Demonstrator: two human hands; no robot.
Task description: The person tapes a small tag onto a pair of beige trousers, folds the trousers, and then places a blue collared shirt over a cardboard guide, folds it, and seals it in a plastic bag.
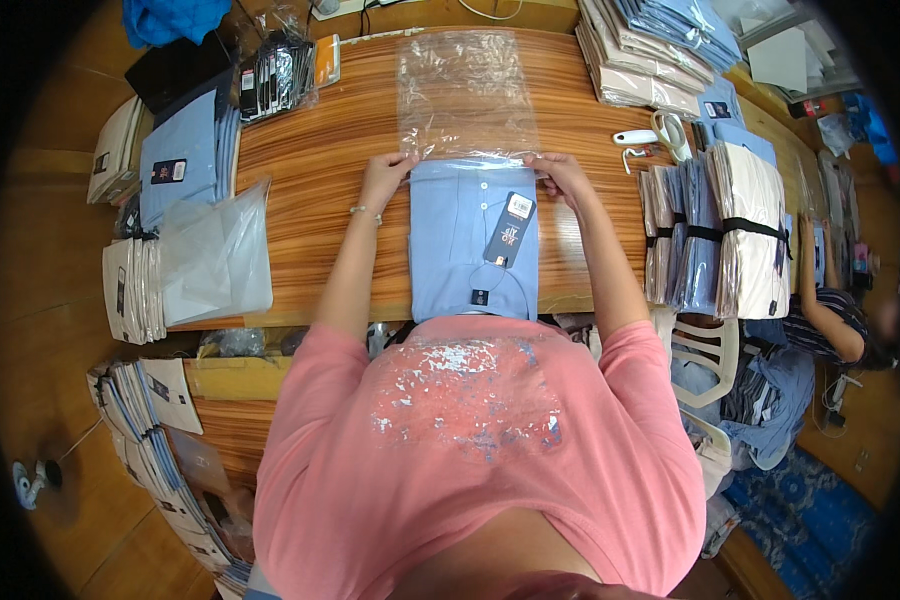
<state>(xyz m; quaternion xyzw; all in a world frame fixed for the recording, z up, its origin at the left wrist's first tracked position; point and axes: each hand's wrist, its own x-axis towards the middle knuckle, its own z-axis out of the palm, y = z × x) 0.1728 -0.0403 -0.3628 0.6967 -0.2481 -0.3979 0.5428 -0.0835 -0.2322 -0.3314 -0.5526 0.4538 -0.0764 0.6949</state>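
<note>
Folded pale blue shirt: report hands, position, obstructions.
Left hand, right hand at near corners of flat clear plastic bag. Folded pale blue shirt, far edge at bag. Black-banded garment bundles right, not in the way.

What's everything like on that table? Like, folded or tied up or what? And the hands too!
Blue shirt: folded, lying flat
Paper tag: lying on the shirt's front
Clear bag: spread flat, its near edge at the shirt's far end
Left hand: pinching by the bag's near left corner
Right hand: pinching by its near right corner
Shirt bundles: folded, held with black straps
</note>
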